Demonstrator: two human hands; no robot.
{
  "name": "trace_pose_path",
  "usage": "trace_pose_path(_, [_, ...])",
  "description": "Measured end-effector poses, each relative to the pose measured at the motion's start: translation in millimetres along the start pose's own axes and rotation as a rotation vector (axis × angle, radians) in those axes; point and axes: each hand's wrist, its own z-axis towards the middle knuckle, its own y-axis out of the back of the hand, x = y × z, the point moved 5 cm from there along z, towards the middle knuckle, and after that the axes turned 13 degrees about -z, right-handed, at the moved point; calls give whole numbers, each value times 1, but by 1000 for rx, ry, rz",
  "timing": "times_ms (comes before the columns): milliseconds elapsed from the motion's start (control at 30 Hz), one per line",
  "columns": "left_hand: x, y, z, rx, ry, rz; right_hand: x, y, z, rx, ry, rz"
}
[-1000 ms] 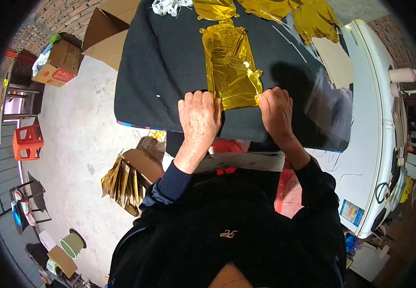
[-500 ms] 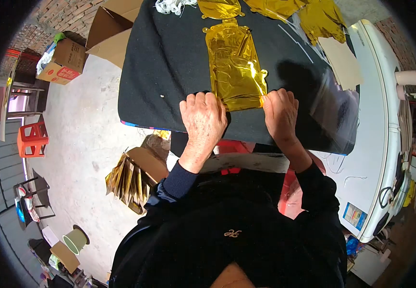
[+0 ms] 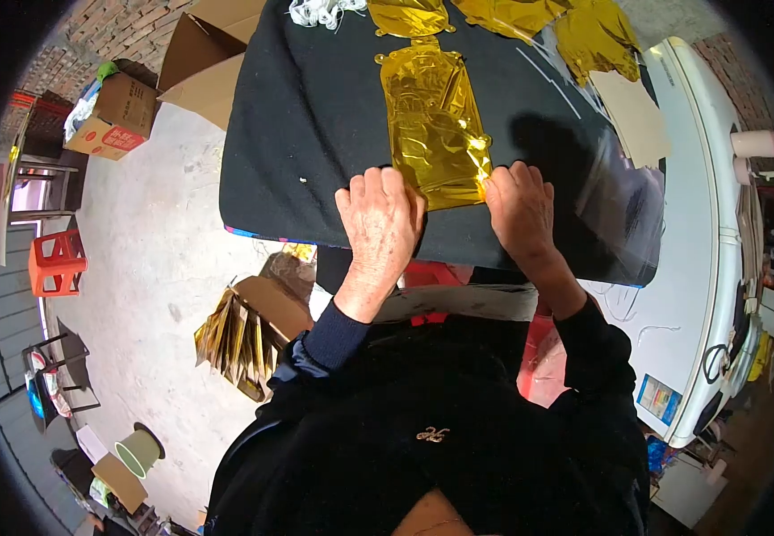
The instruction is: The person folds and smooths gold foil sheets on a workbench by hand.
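Observation:
A flat, shiny gold foil balloon [image 3: 436, 125] with small tabs along its edges lies lengthwise on the black cloth-covered table [image 3: 306, 134]. My left hand [image 3: 380, 207] is closed at its near left corner, knuckles up and fingers curled under. At the near right corner, my right hand [image 3: 521, 205] pinches the edge between thumb and curled fingers. The near edge runs straight between both hands. Creases and bright glints cross the foil. At the far end it meets another gold foil piece [image 3: 409, 16]. My fingertips are mostly hidden.
More gold foil [image 3: 597, 40], thin white sticks [image 3: 548, 80], a beige card [image 3: 632, 116] and clear plastic film [image 3: 623, 201] lie on the table's right side. White string [image 3: 324, 11] sits at the far left. A carton with folded gold foil [image 3: 235, 344] stands on the floor.
My right hand has shifted slightly left, and the foil's right edge with its side tab has moved a little inward. The foil's creases look different. My left hand has hardly moved.

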Motion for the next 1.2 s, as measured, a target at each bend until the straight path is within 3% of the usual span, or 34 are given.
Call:
trace_pose_path(167, [-8, 10, 11, 124, 45, 16, 3, 5, 1, -7, -2, 12])
trace_pose_path(267, [-16, 7, 22, 97, -167, 30, 3, 7, 1, -18, -15, 49])
trace_pose_path(433, [-35, -13, 36, 254, -279, -141, 4, 9, 2, 15, -29, 22])
trace_pose_path(667, [-13, -39, 33, 296, -240, -33, 5, 11, 2, -47, -2, 16])
trace_pose_path(867, [-12, -42, 31, 343, -191, 29, 1, 9, 1, 35, -48, 60])
trace_pose_path(1200, [-15, -39, 33, 364, -176, 31, -7, 9, -9, -104, -127, 33])
